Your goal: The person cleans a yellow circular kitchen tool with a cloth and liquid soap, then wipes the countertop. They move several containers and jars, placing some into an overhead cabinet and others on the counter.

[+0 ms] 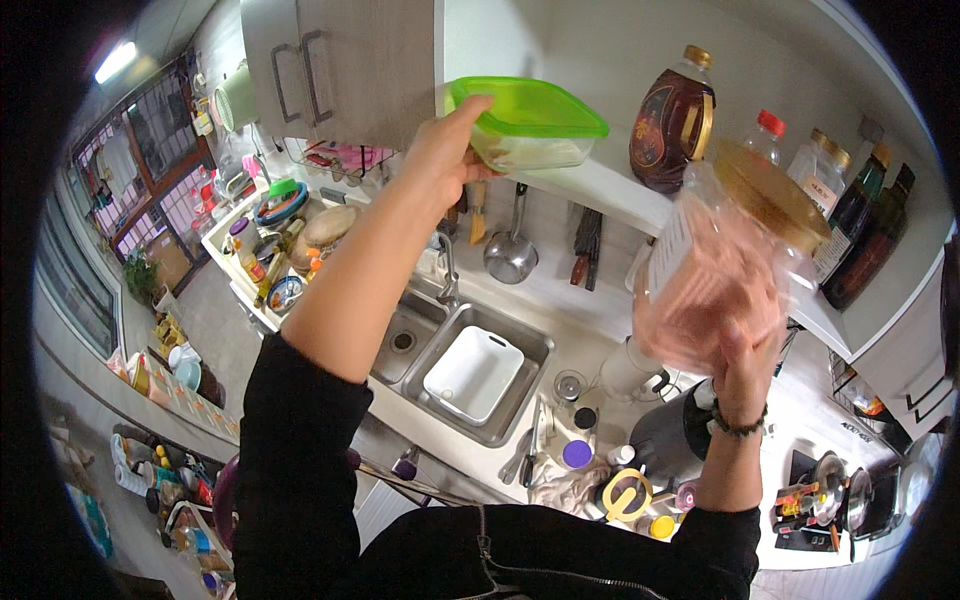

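My left hand (pixel 444 154) grips the left end of a clear food container with a green lid (pixel 540 112), at the edge of an open white shelf (pixel 600 176). On the right, my right hand (pixel 742 360) holds a large clear plastic jar with a gold lid (pixel 776 191) from below. The jar is tilted and blurred, and something pinkish shows through it. Behind, on the shelf, stand a dark bottle with a gold cap (pixel 671 124), a red-capped bottle (pixel 766 135), a gold-capped clear jar (pixel 821 169) and dark glass bottles (pixel 862 217).
Below is a double steel sink (pixel 540 352) with a white basin (pixel 474 375) in it. A steel ladle (pixel 511 255) and knives (pixel 586 247) hang under the shelf. Jars, utensils and a dark appliance (pixel 671 435) crowd the counter. Closed cabinet doors (pixel 360 67) adjoin the shelf's left.
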The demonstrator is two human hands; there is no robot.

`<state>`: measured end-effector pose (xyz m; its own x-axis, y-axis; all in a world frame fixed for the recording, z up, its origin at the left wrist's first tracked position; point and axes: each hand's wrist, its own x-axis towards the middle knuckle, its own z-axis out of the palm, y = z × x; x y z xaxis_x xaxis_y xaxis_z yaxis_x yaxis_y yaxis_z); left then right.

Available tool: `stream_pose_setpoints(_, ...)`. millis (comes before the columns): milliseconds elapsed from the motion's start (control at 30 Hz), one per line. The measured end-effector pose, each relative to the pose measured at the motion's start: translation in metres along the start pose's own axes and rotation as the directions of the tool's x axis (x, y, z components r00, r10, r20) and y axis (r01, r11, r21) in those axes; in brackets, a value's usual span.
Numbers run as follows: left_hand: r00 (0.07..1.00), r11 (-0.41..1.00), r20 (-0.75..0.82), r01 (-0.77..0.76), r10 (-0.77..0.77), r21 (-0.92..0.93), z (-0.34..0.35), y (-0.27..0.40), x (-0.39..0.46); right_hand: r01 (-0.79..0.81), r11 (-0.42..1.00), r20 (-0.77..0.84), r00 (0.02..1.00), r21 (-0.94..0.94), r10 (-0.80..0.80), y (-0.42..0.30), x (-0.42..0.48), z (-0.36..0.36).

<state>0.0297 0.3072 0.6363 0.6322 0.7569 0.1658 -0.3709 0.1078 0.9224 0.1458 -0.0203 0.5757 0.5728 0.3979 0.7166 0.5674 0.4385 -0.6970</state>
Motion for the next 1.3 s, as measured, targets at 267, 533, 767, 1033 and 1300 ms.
stream_pose_setpoints(267,0.992,0.997,-0.106,0.073,-0.070,0.022,0.029,-0.021,0.070,-0.153,0.987,-0.107,0.983,-0.051,0.147,-0.026,-0.040,-0.035)
stream_pose_setpoints(533,0.845,0.753,-0.247,-0.244,0.474,0.610,0.042,-0.037,0.055,-0.192,0.975,-0.114,0.977,-0.111,0.179,-0.026,-0.062,-0.056)
stream_pose_setpoints(767,0.819,0.198,0.366,-0.487,0.442,0.850,0.022,-0.063,0.054,-0.265,0.963,-0.067,0.963,-0.050,0.261,-0.021,-0.079,-0.061)
stream_pose_setpoints(1033,0.807,-0.010,0.501,-0.524,0.313,0.852,0.029,-0.067,0.121,-0.353,0.934,-0.100,0.933,-0.051,0.347,-0.027,-0.092,-0.064)
stream_pose_setpoints(1300,0.856,-0.143,0.479,-0.458,0.196,0.877,0.055,-0.074,0.168,-0.387,0.918,-0.157,0.915,-0.087,0.371,-0.032,-0.104,-0.066)
